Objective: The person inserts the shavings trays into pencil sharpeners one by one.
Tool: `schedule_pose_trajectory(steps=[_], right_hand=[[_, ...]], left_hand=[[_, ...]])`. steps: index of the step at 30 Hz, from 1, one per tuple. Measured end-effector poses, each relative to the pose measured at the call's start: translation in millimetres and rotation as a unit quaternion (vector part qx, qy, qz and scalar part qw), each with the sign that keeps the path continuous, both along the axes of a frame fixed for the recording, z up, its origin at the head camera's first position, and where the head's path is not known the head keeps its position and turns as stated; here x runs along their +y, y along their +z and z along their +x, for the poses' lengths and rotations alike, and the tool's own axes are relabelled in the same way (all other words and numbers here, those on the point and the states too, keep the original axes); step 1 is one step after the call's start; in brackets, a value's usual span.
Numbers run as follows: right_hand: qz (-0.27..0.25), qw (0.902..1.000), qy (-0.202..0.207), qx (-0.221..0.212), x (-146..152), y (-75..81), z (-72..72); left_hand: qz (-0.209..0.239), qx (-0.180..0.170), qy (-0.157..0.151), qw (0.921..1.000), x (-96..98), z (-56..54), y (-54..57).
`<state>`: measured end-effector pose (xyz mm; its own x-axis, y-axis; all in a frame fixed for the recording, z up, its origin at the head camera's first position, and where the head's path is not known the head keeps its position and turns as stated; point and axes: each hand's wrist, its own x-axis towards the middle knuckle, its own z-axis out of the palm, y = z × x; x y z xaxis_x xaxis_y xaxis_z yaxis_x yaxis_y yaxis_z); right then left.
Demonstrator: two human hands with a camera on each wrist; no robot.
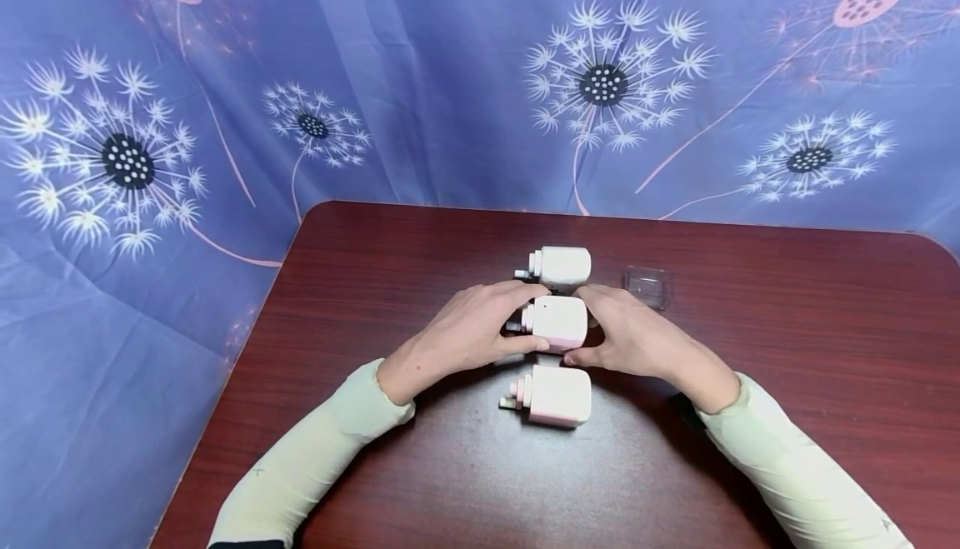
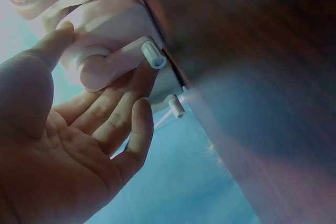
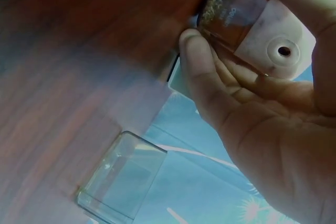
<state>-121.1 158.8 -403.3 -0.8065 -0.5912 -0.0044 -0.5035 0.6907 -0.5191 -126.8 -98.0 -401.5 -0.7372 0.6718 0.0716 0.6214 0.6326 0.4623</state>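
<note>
Three pale pink-and-white crank pencil sharpeners stand in a row, cranks pointing left. My left hand (image 1: 472,324) and right hand (image 1: 630,332) hold the middle pencil sharpener (image 1: 558,321) from both sides. In the left wrist view, my left thumb is at its body and the fingers lie behind its crank (image 2: 121,60). The right wrist view shows its pencil hole side (image 3: 275,59) and a see-through drawer (image 3: 228,17) with shavings inside. My right thumb and fingers lie around that end. Beyond is the far sharpener (image 1: 566,266); nearer is another sharpener (image 1: 558,395).
An empty-looking clear plastic drawer (image 1: 647,286) lies on the table right of the far sharpener; the right wrist view shows this clear drawer (image 3: 123,177) too. The dark red wooden table (image 1: 787,349) ends at a blue dandelion-print curtain (image 1: 465,74).
</note>
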Motion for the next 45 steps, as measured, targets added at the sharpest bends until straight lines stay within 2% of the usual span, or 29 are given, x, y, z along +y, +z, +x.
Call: schedule_pose_trajectory(steps=[10,16,19,25,31,39,45], right_hand=[[0.007,0.9999,0.003,-0.012,5,3.1,-0.9],[-0.017,0.9994,0.012,-0.028,13,11.0,-1.2],[-0.019,0.9993,0.017,-0.029,18,15.6,-1.7],[-0.017,0.9994,0.028,-0.006,33,25.2,-5.3],[-0.016,0.9996,-0.003,0.024,51,37.1,-10.6],[-0.034,0.9976,-0.037,0.046,75,44.4,-20.0],[-0.022,0.9961,-0.071,0.047,88,45.4,-27.1]], left_hand=[[0.006,-0.003,-0.007,1.0,-2.1,-1.6,1.2],[0.009,0.005,-0.013,0.9999,-4.9,-2.5,3.9],[0.015,-0.002,-0.013,0.9998,-8.6,-5.0,7.7],[0.066,-0.032,0.002,0.9973,-21.3,-12.5,18.4],[0.104,-0.036,0.023,0.9936,-29.0,-19.3,21.6],[0.106,-0.03,0.051,0.9926,-30.3,-22.8,21.2],[0.105,-0.021,0.062,0.9923,-31.4,-26.2,19.8]])
